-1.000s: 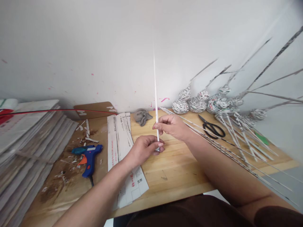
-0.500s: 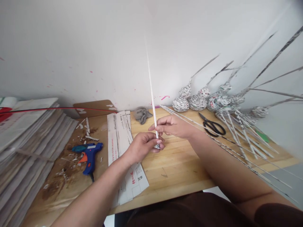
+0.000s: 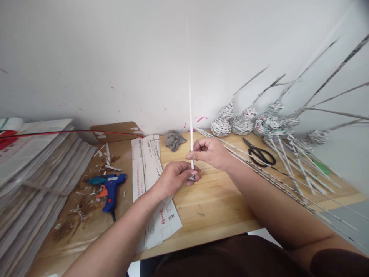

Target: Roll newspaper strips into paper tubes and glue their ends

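A long thin white rolled-paper stick stands nearly upright over the wooden table, its top fading against the wall. My left hand is closed around its lower end, where a dark printed pattern shows. Just above, my right hand pinches the same stick between thumb and fingers. Left of my hands, printed newspaper strips lie on the table. Behind them sits a crumpled grey cloth.
At left are a tall newspaper stack and a blue glue gun among paper scraps. Black-handled scissors, loose paper sticks and several woven paper gourd shapes with long stems occupy the right side.
The stick has swung from a slight leftward lean to nearly upright. My right hand has moved slightly to the right; my left hand stays around the lower end.
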`<state>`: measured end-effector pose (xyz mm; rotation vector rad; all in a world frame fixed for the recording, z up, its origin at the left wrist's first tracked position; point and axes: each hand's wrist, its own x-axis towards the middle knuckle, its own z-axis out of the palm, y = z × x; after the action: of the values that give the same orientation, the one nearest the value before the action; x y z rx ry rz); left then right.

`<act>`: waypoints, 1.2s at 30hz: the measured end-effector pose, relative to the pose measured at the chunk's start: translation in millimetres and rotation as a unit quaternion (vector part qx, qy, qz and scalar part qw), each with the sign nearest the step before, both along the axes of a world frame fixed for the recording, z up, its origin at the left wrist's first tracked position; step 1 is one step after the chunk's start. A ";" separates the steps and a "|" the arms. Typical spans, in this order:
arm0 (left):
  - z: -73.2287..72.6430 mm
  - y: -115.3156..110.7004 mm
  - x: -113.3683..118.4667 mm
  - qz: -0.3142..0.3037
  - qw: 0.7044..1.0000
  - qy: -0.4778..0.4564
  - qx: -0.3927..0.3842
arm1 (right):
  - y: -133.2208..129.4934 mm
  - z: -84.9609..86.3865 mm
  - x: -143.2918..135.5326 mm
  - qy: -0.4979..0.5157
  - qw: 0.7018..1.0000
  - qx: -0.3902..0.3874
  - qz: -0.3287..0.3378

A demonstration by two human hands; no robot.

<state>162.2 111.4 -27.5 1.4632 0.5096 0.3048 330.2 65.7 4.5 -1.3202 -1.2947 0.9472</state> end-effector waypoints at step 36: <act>21.6 58.6 -11.3 0.138 0.874 0.185 0.427 | 13.3 -23.5 19.5 -0.031 0.998 -0.026 0.049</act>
<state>151.0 170.0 -6.0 2.3389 0.9770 0.5192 349.7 79.0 -19.0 -1.3460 -1.4017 1.0216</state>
